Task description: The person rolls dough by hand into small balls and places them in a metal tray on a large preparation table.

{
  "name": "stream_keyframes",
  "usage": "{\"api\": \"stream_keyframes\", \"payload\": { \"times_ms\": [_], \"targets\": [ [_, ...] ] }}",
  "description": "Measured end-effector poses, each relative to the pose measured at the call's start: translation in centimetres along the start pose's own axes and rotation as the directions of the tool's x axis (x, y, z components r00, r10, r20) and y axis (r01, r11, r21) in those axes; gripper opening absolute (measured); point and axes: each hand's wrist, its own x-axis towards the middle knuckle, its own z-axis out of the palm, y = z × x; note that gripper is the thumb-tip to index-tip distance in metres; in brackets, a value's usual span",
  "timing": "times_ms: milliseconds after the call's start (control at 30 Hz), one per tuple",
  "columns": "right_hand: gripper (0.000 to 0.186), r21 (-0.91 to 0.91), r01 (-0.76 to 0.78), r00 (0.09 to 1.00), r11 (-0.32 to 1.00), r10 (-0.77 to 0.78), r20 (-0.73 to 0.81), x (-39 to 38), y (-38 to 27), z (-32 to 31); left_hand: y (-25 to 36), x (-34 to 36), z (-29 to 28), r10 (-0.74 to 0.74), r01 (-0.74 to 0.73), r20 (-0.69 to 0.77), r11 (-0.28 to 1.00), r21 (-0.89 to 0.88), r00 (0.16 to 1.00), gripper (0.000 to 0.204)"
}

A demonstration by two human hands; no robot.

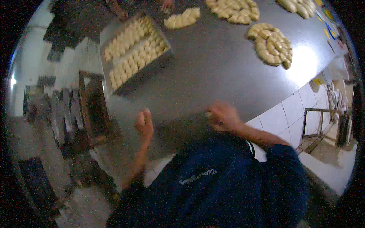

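My left hand (144, 124) is held edge-on at the near side of the steel table, its fingers loosely raised and nothing visible in them. To its right, my right hand (223, 116) is low over the tabletop with curled fingers. A small pale bit shows at those fingertips, too blurred to name. Ahead of my left hand lies a rectangular tray (141, 65) with rows of small shaped dough pieces. Farther off on the right is a coiled strip of cut dough (270, 45). Neither hand touches the tray or the coil.
Across the steel table (197, 72), another person's hand (167, 6) is near a short dough strip (182, 19). More cut dough (234, 10) lies at the far side. Racks (93, 110) stand to the left; a metal frame (322, 122) is at the right.
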Motion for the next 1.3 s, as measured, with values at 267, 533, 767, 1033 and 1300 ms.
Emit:
{"api": "stream_keyframes", "payload": {
  "times_ms": [267, 533, 767, 1033, 1300],
  "targets": [
    [0.037, -0.422, -0.347, 0.915, 0.838, 0.203, -0.348, 10.7, 6.4, 4.7, 1.0, 2.1, 4.5, 0.495, -0.487, 0.024, 0.844, 0.226, 0.868, 0.037],
    [0.026, -0.554, -0.12, 0.993, 0.824, 0.1, -0.065, 6.8, 9.9, 0.7, -6.6, 5.0, 0.6, 0.716, -0.67, 0.116, 0.567, 0.479, 0.689, 0.017],
    [0.028, -0.505, -0.012, 0.992, 0.863, -0.054, -0.116, 4.8, 9.5, 5.1, -8.3, 1.5, 7.5, 0.702, -0.719, -0.239, 0.695, 0.025, 0.67, 0.016],
    [0.025, -0.345, -0.356, 0.933, 0.868, 0.351, -0.079, 12.1, 7.0, 3.1, 0.2, 3.9, 6.5, 0.48, -0.488, -0.115, 0.871, -0.057, 0.87, 0.02],
    [0.024, -0.331, -0.369, 0.929, 0.868, 0.349, -0.12, 15.4, 11.9, -3.2, 0.2, 7.5, 5.4, 0.422, -0.396, -0.107, 0.896, 0.203, 0.9, 0.016]
  ]
}}
